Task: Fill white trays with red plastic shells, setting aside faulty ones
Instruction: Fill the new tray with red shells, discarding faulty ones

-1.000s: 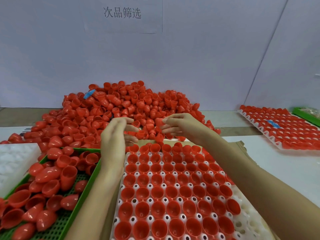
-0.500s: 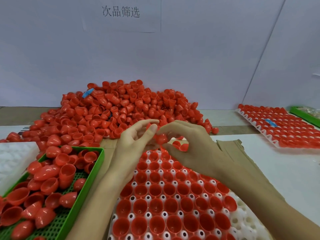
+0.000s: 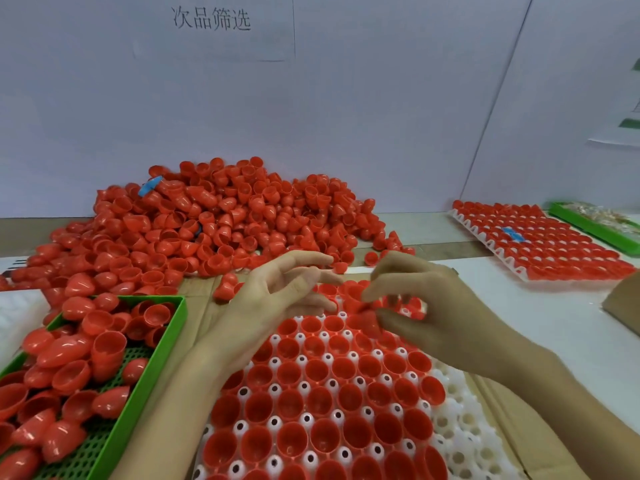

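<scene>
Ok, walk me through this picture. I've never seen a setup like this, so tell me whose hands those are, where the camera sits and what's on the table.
There is no machine here: a person works with bare hands, and the picture comes from a camera worn on their head, looking forward and down. The left hand is open, fingers spread, holding nothing. The right hand pinches a red shell over the white tray. Most of the tray's cups hold shells, open side up; the cups along its right edge are bare. Behind it lies a big pile of loose shells. At the left, a green tray holds more shells. At the far right lies another filled tray. A paper sign hangs on the wall.
</scene>
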